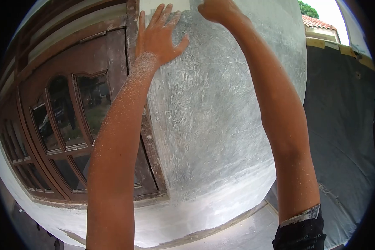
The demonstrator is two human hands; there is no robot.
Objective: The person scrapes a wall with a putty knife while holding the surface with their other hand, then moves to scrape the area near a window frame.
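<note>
Fingers spread, my left hand (159, 38) rests flat at the upper edge of the grey plastered wall (212, 112), right beside the brown wooden window frame (132, 29). White dust coats its wrist and forearm. Above its fingertips a pale white patch (164, 5) shows at the top of the picture. My right hand (216, 10) is raised against the wall to the right of that patch, its fingers curled closed. The top edge of the view cuts it off, and whatever it may hold is hidden.
Glass panes fill the brown window (60, 112) on the left. Below runs a whitish ledge of wall (183, 221). Dark sheeting (341, 137) hangs on the right, with a tiled roof (318, 23) beyond it.
</note>
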